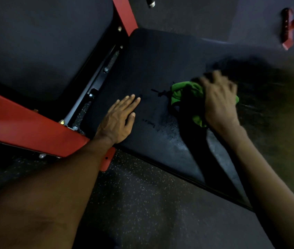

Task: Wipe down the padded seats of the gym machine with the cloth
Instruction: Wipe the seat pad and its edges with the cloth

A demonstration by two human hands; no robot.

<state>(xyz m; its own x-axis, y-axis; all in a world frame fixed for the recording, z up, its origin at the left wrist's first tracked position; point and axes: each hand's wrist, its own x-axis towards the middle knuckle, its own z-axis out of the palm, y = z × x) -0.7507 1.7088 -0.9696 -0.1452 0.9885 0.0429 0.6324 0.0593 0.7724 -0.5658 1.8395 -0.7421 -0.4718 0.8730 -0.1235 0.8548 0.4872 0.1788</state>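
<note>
The green cloth (179, 93) lies bunched on the black padded seat (160, 60), a little to the right of the seat's middle, and most of it is covered by the right hand (218, 99). This hand lies on top of the cloth with its fingers curled down around the bunch, so it grips the cloth and presses it onto the padding; green folds come out at the finger side and at the wrist side. The fingers are somewhat blurred, so I cannot tell exactly how each one lies. The left hand (117, 119) holds nothing. It rests flat on the same seat, palm down, with the fingers straight and close together, pointing up and to the right, and the thumb set a little apart. It is near the cloth but not touching it. The two hands are apart, with a bare strip of padding between them. Both forearms are bare and reach in from the lower edge of the view, the left from the lower left corner and the right from the lower right. The seat surface is dark and smooth, and near the right wrist it has a pale, wet-looking shine with small dark marks. A red frame (26, 126) with bolts (106, 69) runs beside the seat on the left, and a second dark pad (44, 42) is above it. Under the seat there is a dark speckled floor (151, 203).
</note>
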